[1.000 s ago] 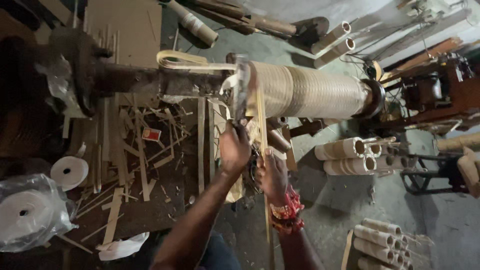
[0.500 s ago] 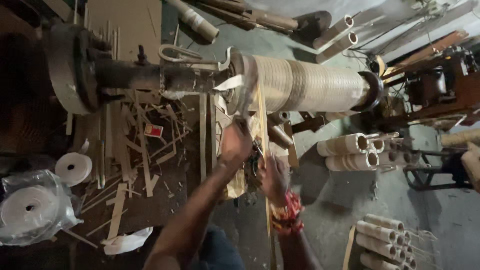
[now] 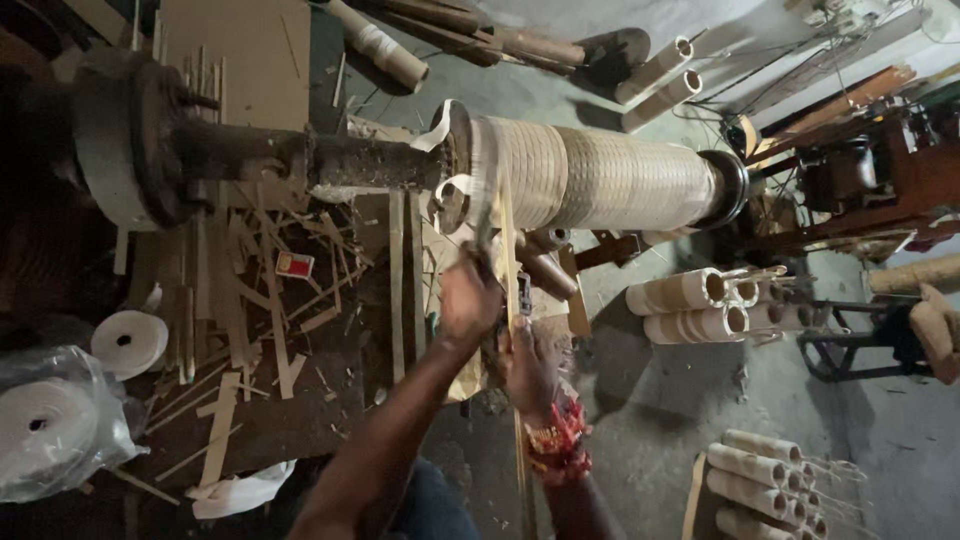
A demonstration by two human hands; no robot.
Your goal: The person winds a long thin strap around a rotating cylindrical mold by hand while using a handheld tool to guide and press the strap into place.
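two grips at work: left hand [image 3: 468, 300] closed round a tool handle [image 3: 487, 240] raised to the near end of the pale wound roll [image 3: 590, 175] on the horizontal shaft [image 3: 300, 160], right hand [image 3: 530, 368] clasping a long thin wooden strip [image 3: 508, 260] upright beside it. seems mid-trimming at the roll's edge; likely calls next for steady strip and careful blade pressure. scattered below, wood offcuts [image 3: 260, 300] and cardboard tubes [image 3: 690, 305] on the floor.

Lighting: dim, daylight from upper right; deep shadow left; hands motion-blurred; wide-angle bending at frame edges.

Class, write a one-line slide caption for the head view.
Left hand and right hand hold a stick against a roll.
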